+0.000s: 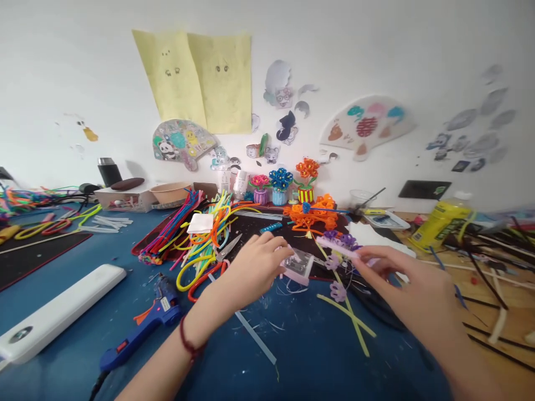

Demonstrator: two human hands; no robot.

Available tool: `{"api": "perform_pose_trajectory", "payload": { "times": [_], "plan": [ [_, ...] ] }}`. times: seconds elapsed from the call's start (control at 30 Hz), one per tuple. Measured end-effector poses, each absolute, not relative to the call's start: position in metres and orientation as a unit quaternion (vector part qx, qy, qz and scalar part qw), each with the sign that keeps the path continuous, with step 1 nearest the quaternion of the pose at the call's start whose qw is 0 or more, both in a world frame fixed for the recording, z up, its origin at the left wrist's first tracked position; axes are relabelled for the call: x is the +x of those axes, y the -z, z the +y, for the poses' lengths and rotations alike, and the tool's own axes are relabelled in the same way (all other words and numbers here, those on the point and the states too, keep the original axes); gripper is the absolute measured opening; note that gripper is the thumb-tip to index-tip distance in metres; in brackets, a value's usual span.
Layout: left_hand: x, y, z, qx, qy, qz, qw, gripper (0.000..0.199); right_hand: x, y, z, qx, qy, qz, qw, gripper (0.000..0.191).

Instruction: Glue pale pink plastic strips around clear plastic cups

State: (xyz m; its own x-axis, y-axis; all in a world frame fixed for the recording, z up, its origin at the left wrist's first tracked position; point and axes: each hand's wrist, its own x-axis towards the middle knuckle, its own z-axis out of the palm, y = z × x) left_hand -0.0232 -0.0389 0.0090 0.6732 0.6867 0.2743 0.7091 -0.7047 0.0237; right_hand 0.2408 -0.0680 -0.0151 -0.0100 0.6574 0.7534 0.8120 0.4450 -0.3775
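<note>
My left hand [261, 259] reaches over a small clear plastic box [303, 268] with a pale pink rim. Its fingers are curled at the box's left side, and whatever the fingertips pinch is hidden. In my right hand [401, 273], between thumb and fingers, is a flat pale pink strip [336, 247], perhaps a lid seen edge-on. Lilac pipe-cleaner flowers [337, 291] lie just below it, beside crossed yellow-green stems [353, 317]. Purple looped pipe cleaners [345, 239] sit behind the strip.
A blue glue gun [146, 323] and a long white device [62, 314] lie at left. Scissors [225, 253] rest by bundled pipe cleaners [204, 223]. Potted pipe-cleaner flowers [281, 186] stand against the wall. A yellow bottle [441, 223] is at right.
</note>
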Motion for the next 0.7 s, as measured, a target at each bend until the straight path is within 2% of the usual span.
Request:
{"api": "perform_pose_trajectory", "payload": {
  "times": [0.2, 0.33, 0.53, 0.7],
  "plan": [
    [0.002, 0.013, 0.000, -0.927, 0.142, -0.345, -0.040, 0.049, 0.263, 0.025, -0.088, -0.512, 0.148, -0.727, 0.433, 0.026],
    [-0.003, 0.018, 0.013, -0.918, 0.161, -0.345, -0.106, 0.050, 0.276, 0.030, -0.087, -0.508, 0.146, -0.745, 0.407, 0.020],
    [-0.029, 0.022, 0.022, -0.835, 0.337, -0.380, -0.212, 0.054, 0.265, 0.021, -0.078, -0.519, 0.152, -0.735, 0.409, 0.025],
    [-0.045, 0.018, 0.023, -0.772, 0.448, -0.289, -0.347, 0.054, 0.233, -0.008, -0.075, -0.529, 0.151, -0.710, 0.440, 0.033]
  ]
}}
